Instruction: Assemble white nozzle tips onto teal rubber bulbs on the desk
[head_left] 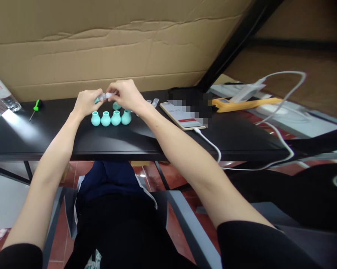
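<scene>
My left hand (87, 102) is closed on a small clear plastic tube (102, 96) with a teal part at its lower left end. A whitish translucent piece (110, 95) sits in the pinched fingers of my right hand (127, 95). The two pieces meet or nearly meet between the hands; whether they are joined I cannot tell. Below my hands, several teal rubber bulbs (106, 118) stand in a row, open necks up. Another teal bulb (116, 105) lies behind the row, partly hidden. Small clear plastic pieces (155, 102) lie beyond my right wrist.
On the black table (59, 138), a phone (182, 114) with a white charging cable (210, 144) lies to the right. A green-handled screwdriver (37, 106) and a water bottle (4, 93) are at the left. Cardboard (101, 45) walls the back. A yellow object (241, 105) lies far right.
</scene>
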`<state>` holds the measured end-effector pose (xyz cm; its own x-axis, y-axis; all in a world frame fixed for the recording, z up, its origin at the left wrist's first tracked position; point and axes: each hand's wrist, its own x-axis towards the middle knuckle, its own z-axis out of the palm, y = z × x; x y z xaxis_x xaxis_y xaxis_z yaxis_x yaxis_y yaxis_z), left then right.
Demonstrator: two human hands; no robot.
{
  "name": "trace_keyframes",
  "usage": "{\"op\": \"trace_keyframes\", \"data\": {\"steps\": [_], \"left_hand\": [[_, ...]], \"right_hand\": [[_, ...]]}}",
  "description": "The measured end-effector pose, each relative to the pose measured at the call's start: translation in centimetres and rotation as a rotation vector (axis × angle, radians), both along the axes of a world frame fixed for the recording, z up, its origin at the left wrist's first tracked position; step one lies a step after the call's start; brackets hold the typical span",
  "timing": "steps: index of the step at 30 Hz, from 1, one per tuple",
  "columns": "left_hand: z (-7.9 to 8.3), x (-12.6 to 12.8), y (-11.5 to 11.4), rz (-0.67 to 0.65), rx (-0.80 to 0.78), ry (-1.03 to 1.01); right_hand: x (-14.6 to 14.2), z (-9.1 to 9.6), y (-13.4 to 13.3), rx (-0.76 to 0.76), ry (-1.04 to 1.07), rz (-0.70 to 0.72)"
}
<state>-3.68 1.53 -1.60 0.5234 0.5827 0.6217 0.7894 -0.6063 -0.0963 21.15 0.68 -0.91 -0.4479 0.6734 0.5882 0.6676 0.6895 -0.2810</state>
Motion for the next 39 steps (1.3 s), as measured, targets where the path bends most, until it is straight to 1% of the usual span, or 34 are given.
{"op": "trace_keyframes", "data": {"steps": [9, 14, 18, 22, 26, 29, 31, 34, 36, 39], "left_hand": [[0.4, -0.1, -0.3, -0.024, 0.006, 0.019], [0.4, -0.2, -0.2, -0.019, -0.019, 0.046], [0.3, -0.4, -0.1, -0.043, -0.021, 0.045], [0.1, -0.4, 0.2, -0.064, 0.001, 0.036], [0.1, -0.4, 0.5, -0.081, 0.027, 0.01], [0.1, -0.6, 0.6, -0.079, 0.027, -0.032], [0.2, -0.8, 0.8, -0.055, 0.01, -0.053], [0.1, -1.0, 1.0, -0.005, -0.004, -0.08], [-0.1, -1.0, 1.1, 0.02, -0.007, -0.098], [-0.2, -1.0, 1.2, 0.054, -0.026, -0.111]], "right_hand": [[0.1, 0.6, -0.6, 0.002, -0.004, 0.0], [0.2, 0.8, -0.5, -0.012, 0.006, 0.02], [0.4, 1.2, -0.6, -0.019, 0.015, 0.038], [0.9, 1.4, -0.7, -0.052, 0.106, 0.076], [1.3, 1.1, -0.5, -0.145, 0.239, 0.177], [1.0, 0.8, -0.3, -0.206, 0.314, 0.229], [0.7, 0.7, -0.2, -0.207, 0.354, 0.212], [0.8, 1.0, -0.1, -0.153, 0.359, 0.118], [1.4, 1.1, 0.3, -0.105, 0.295, 0.034], [2.6, 1.0, 1.3, -0.087, 0.117, -0.1]]}}
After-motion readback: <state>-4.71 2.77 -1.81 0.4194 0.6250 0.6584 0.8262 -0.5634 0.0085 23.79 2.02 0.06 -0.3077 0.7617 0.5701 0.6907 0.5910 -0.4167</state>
